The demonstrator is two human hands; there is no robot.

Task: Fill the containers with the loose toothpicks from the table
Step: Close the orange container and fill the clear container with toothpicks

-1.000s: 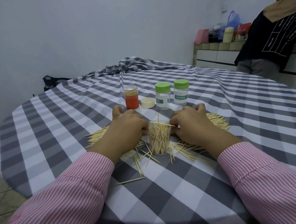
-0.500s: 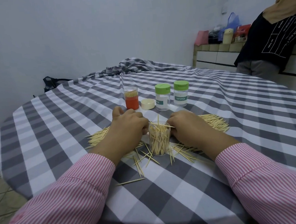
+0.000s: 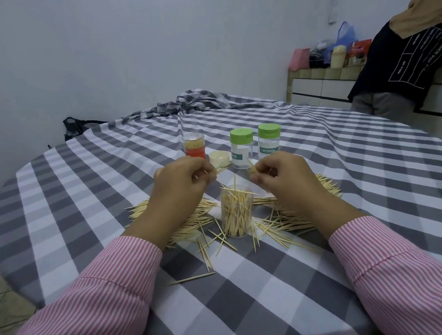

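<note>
I am in the middle of a loading round: both hands are lifted off the desk [image 3: 323,251] with a small catch of toothpicks each, raised above and just behind the open clear container [image 3: 237,213] that stands between my wrists. My left hand [image 3: 182,185] is curled, thumb against fingertips, pinching a few picks whose tips poke out to the right toward the small cream lid [image 3: 218,157]. My right hand [image 3: 280,176] is curled the same way on a little bundle; how many sticks it has I cannot make out, perhaps only a handful.

The container is well stocked but not packed. Its picks stand at loose angles, some leaning over the rim and one lying across the mouth. The loose toothpicks [image 3: 283,223] lie fanned on the checked cloth to both sides and in front of it, with one stray pick [image 3: 193,278] nearer me.

The next move, as I judge it, is to bring each pinch over the mouth, turn the sticks upright and let them slide in point down, clearing the pick across the opening first so nothing bounces out.

Behind stand an orange-banded container [image 3: 194,148], full and uncapped, and two green-capped toothpick jars [image 3: 242,149].
</note>
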